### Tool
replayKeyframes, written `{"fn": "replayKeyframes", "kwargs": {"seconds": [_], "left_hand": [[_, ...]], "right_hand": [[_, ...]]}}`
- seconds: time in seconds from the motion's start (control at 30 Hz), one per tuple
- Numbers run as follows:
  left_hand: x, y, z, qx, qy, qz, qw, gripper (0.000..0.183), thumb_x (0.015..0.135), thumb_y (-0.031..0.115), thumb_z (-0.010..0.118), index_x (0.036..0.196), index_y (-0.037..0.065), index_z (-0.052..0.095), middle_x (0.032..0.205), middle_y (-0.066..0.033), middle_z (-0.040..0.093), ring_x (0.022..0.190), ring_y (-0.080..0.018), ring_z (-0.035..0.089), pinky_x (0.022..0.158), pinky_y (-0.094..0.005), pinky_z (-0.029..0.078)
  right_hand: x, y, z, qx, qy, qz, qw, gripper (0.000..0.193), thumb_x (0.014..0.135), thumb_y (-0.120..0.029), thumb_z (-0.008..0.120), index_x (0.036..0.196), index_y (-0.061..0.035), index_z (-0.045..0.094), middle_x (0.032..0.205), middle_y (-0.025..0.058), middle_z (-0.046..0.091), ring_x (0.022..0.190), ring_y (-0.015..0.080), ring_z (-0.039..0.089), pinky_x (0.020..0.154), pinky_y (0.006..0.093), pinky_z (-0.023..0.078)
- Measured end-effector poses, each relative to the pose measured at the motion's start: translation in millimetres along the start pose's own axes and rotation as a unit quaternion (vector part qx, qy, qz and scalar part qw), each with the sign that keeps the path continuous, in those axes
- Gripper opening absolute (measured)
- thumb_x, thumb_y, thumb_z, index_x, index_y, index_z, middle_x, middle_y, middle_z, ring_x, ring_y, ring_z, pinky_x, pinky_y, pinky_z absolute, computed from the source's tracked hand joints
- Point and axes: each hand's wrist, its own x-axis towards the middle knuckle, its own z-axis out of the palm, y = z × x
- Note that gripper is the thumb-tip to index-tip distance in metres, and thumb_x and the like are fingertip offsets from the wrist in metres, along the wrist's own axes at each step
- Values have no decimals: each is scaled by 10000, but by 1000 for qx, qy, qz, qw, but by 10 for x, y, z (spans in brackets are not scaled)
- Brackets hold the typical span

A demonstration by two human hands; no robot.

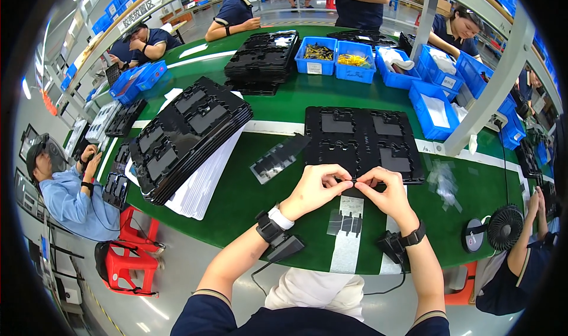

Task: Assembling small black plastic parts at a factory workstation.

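My left hand (pixel 315 190) and my right hand (pixel 386 193) meet fingertip to fingertip over the near edge of a black moulded tray (pixel 362 136). Both are closed in a pinch, thumb against forefinger. A tiny dark bit shows between the tips, too small to name. Just below the hands, a pale strip with a clear film sheet (pixel 345 223) lies on the green table, bearing thin dark outlines. To the left of the tray rests another clear and black film piece (pixel 276 162).
A tilted stack of black trays (pixel 189 136) leans over white sheets (pixel 204 179) at left. Crumpled clear film (pixel 444 183) lies at right, near a small black fan (pixel 504 227). Blue bins (pixel 355 60) line the back. A grey post (pixel 491 99) rises at right. Several people sit around.
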Motion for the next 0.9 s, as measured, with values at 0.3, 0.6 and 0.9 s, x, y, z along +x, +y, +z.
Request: {"fn": "replayKeyframes", "kwargs": {"seconds": [0.3, 0.6, 0.9], "left_hand": [[8, 37, 1, 12, -15, -14, 1000, 140, 764, 68, 643, 857, -31, 607, 746, -45, 619, 597, -72, 588, 549, -179, 457], [-3, 40, -10, 11, -8, -15, 1000, 136, 764, 67, 643, 852, -29, 608, 732, -44, 623, 595, -70, 588, 550, -180, 455], [4, 25, -7, 10, -12, -18, 1000, 133, 767, 65, 641, 855, -29, 605, 734, -49, 625, 599, -73, 591, 553, -185, 461]], "right_hand": [[-7, 8, -15, -4, -1, 3, 1000, 82, 689, -60, 679, 754, -31, 637, 664, 46, 615, 616, 136, 556, 543, 241, 414], [1, 7, 0, 2, -3, 1, 1000, 89, 690, -65, 681, 757, -30, 635, 672, 47, 618, 624, 140, 560, 545, 243, 417], [0, 18, -2, -1, 0, -8, 1000, 85, 693, -68, 679, 754, -30, 633, 670, 48, 616, 623, 146, 562, 544, 247, 419]]}}
